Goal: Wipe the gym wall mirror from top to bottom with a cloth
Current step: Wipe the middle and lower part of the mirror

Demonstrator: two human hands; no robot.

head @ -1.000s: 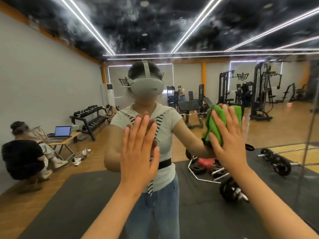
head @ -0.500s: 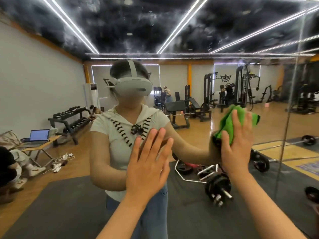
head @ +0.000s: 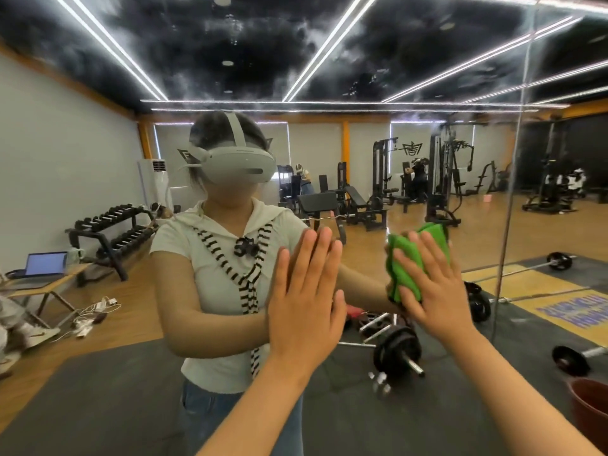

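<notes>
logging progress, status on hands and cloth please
Left hand flat on mirror, fingers straight. Right hand pressing green cloth to glass at chest height. Nothing on glass below cloth; red bucket low right.

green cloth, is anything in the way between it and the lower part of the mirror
Nothing visible. The right hand presses the green cloth flat on the mirror, and the glass straight below it is bare. The left hand rests flat on the glass off to the left, clear of that path.

White light strips (head: 329, 47) cross a black ceiling (head: 246, 34) above wooden floor (head: 138, 291) (dumbbell rack (head: 112, 228) left).
</notes>
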